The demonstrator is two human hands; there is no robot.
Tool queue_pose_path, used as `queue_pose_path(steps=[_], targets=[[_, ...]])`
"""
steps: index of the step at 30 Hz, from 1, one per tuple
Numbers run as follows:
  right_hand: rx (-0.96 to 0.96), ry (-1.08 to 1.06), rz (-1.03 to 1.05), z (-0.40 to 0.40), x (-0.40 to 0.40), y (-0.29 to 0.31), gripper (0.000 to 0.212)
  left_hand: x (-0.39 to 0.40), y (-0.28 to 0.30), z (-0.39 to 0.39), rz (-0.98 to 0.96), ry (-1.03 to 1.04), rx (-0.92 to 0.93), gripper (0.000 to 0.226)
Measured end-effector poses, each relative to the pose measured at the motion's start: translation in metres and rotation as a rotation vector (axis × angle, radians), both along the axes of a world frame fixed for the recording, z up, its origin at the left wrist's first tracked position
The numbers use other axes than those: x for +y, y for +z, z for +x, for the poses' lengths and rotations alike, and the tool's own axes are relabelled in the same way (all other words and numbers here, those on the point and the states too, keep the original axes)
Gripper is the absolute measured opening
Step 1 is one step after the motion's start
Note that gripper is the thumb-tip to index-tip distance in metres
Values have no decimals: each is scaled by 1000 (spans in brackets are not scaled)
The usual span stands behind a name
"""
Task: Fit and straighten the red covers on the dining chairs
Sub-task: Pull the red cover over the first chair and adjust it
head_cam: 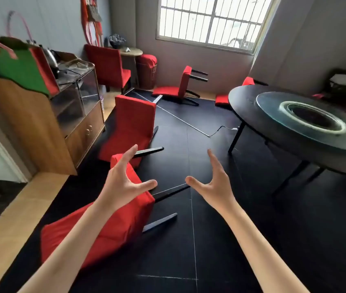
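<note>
A red-covered chair [112, 225] lies tipped on the dark floor just below me, its black legs pointing right. My left hand [123, 176] hovers over its seat end with fingers spread, holding nothing. My right hand [214, 182] is held out beside it over the floor, fingers also spread and empty. A second tipped chair with a red cover [129, 127] lies just beyond. A third tipped chair [178, 85] lies near the far wall, and one red-covered chair [106, 66] stands upright at the back left.
A round black table [252, 115] with a glass turntable [307, 117] fills the right. A wooden sideboard [40, 123] lines the left wall. Another red chair [225, 98] lies behind the table. A thin cable [189, 123] runs across the floor.
</note>
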State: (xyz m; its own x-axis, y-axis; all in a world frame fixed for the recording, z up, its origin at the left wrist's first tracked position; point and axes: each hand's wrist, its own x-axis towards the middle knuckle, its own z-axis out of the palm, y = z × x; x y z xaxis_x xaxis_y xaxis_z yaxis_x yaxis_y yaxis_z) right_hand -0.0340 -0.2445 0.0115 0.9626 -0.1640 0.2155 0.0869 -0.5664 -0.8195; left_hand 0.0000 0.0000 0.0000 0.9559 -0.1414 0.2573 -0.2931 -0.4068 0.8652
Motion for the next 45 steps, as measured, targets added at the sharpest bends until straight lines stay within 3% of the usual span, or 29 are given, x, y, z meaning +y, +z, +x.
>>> queue_pose_path(steps=[8,21,32,45], targets=[[66,187,-26,32,31,-23,102,34,-21,-9,10,212,27,105],[244,543,-60,82,146,-103,104,122,-112,-26,-37,540,252,106],[345,527,-55,130,241,-168,105,216,-190,9,-64,622,387,107],[524,547,-65,175,311,-336,106,255,-356,54,-115,824,574,105]])
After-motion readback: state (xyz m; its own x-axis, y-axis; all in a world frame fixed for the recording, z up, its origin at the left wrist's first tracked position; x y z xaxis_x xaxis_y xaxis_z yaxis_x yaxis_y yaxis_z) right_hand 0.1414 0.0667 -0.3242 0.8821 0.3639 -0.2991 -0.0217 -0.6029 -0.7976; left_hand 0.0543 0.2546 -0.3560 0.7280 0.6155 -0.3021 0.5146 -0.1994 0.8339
